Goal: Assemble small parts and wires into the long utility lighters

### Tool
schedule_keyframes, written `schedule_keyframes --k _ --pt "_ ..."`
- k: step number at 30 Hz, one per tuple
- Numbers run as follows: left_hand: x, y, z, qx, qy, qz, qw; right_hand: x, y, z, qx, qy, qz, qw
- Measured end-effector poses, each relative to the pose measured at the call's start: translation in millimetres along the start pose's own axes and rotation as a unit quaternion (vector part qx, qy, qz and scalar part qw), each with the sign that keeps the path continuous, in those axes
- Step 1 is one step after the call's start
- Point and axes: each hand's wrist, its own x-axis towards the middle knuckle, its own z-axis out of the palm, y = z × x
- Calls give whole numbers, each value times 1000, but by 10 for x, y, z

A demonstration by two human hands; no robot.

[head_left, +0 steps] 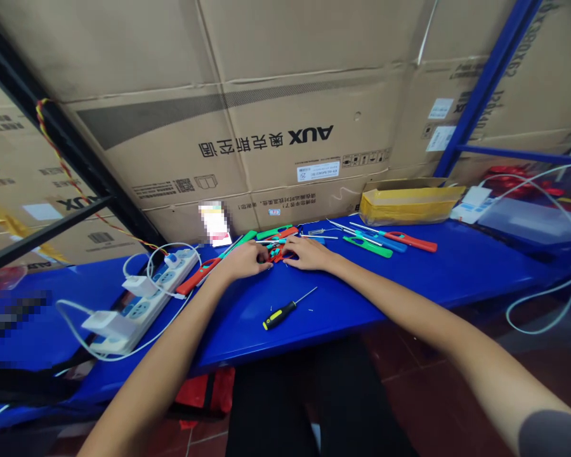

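Both your left hand (242,261) and right hand (309,254) were narrowed on small red/teal plastic pcs (276,254) nr tabletop (433,279) back edge; couldn't tell if gripped.

Yellow-and-black screwdriver (280,315) on blue bench (438,279): passage to its R, along bench. In the way: power strip (143,304) w/ white cables (124,352) to its L, red/green/blue utility lighters (367,247) straight ahead, cardboard cartons (285,108) behind those.

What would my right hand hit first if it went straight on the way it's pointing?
Most likely the pile of small red and teal plastic parts right at the fingertips of your right hand, though depth is hard to judge here.
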Motion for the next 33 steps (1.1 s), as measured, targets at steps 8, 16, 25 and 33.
schedule_keyframes --k 8,16,25,33 --pt "-15 -81 19 -24 53 5 998 -15 -49 -30 -10 0 -6 1000" --pt "-63 46 -27 -48 34 10 998 -18 -82 -148 95 57 10 994" --pt "-54 190 61 -86 133 38 987 -52 -140 -153 163 84 7 983" --pt "-102 59 -32 -148 200 34 968 -45 30 -364 88 120 0 989"
